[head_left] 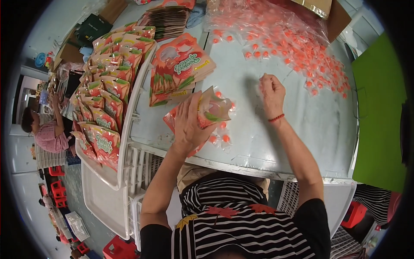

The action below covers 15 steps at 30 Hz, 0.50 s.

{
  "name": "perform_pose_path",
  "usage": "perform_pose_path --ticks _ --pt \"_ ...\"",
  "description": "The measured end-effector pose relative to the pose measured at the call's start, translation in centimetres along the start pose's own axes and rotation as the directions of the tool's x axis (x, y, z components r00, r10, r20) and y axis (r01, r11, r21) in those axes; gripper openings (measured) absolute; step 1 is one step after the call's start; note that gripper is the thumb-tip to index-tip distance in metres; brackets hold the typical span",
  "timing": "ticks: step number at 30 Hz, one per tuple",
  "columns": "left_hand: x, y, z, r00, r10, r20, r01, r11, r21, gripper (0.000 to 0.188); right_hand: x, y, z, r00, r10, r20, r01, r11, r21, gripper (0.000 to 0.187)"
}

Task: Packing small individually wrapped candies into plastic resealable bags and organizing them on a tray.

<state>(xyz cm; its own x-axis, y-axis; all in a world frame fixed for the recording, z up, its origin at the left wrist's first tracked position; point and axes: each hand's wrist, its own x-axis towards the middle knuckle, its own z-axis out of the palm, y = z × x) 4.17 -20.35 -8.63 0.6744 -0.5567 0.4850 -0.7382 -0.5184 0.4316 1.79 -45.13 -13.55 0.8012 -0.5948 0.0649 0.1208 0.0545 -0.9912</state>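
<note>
A: Dozens of filled pouches (pixel 103 103) are standing in overlapping rows on the white tray (pixel 129 129) at the far left, and a stack of empty flat pouches (pixel 179 69) is lying just beside it on the grey table (pixel 258 142).

B: And the left hand (pixel 189 123)?

A: It is gripping an open pouch (pixel 211 110) near the table's front edge, fingers spread over its side and holding the mouth up, tilted toward the right. A few wrapped orange candies (pixel 222 138) are lying right under it, touching the pouch or nearly so.

B: What is the right hand (pixel 271 93) doing?

A: It is sitting closed, fingertips pinched together a little right of the pouch mouth. I am guessing it is holding a clear-wrapped candy, but the wrapper is too faint to be sure. Further right and behind, the loose candy pile (pixel 297 47) is spreading across the table.

B: Any advice for this step?

A: I would say keeping the pouch mouth wide and steady matters most, so pieces are dropping in cleanly instead of spilling by the edge. Working close to the opening is also helping, and the strays underneath are worth gathering in.
</note>
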Motion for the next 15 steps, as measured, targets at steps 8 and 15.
perform_pose_path --ticks 8,15 --pt "0.0 -0.2 1.2 0.998 -0.002 -0.061 0.004 0.999 0.033 0.093 -4.7 -5.8 9.0 0.998 0.002 0.068 -0.024 0.949 0.316 0.02" --pt "0.7 0.1 1.6 1.0 -0.002 -0.022 0.002 1.0 0.009 0.092 -4.2 -4.5 7.8 0.938 -0.307 0.164 0.338 0.914 -0.224 0.012"
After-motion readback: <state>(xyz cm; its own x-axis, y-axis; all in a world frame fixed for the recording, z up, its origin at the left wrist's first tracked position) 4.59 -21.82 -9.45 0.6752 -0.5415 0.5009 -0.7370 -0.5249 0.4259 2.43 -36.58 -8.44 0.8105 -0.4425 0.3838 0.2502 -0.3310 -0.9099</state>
